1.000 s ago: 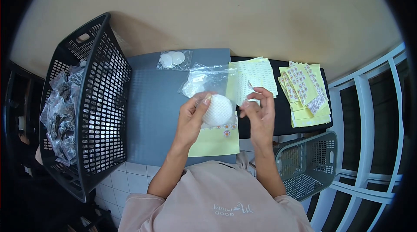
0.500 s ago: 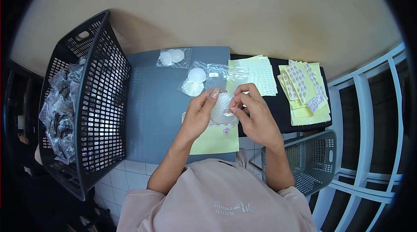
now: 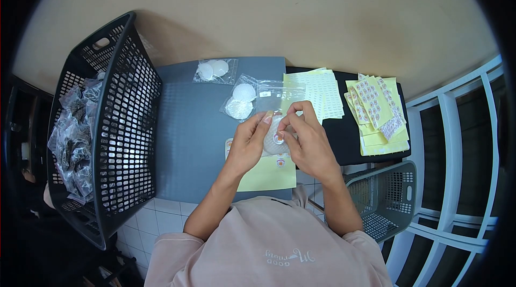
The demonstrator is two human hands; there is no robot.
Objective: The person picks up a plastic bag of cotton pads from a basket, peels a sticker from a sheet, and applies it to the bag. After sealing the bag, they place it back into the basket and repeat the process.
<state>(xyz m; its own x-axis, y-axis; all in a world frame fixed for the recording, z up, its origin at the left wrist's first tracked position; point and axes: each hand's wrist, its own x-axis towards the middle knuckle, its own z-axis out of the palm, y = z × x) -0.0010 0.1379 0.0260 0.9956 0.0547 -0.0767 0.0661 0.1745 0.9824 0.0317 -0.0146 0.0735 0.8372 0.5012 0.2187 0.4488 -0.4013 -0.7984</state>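
In the middle of the head view is a clear zip bag [image 3: 282, 93] with a white, textured round piece [image 3: 273, 147] in its lower part. My left hand [image 3: 247, 143] grips the bag's left side between thumb and fingers. At the front of the bag, my right hand [image 3: 310, 144] pinches a small round sticker [image 3: 278, 138] with an orange and white print, held against the white round. A yellow sticker sheet [image 3: 266, 176] lies beneath both hands, with a few stickers along its upper part. Just beyond my left hand rests another clear bag [image 3: 239, 101] holding white rounds.
A further bag of white rounds [image 3: 215, 71] lies at the table's back edge. Sticker sheets [image 3: 322, 90] and a yellow stack [image 3: 379, 117] are at right. A tall dark basket [image 3: 126, 125] of filled bags stands left; a grey basket [image 3: 389, 201] sits lower right.
My right hand has moved slightly left, bringing the sticker further onto the white round in the bag. My left hand keeps its grip almost unmoved.
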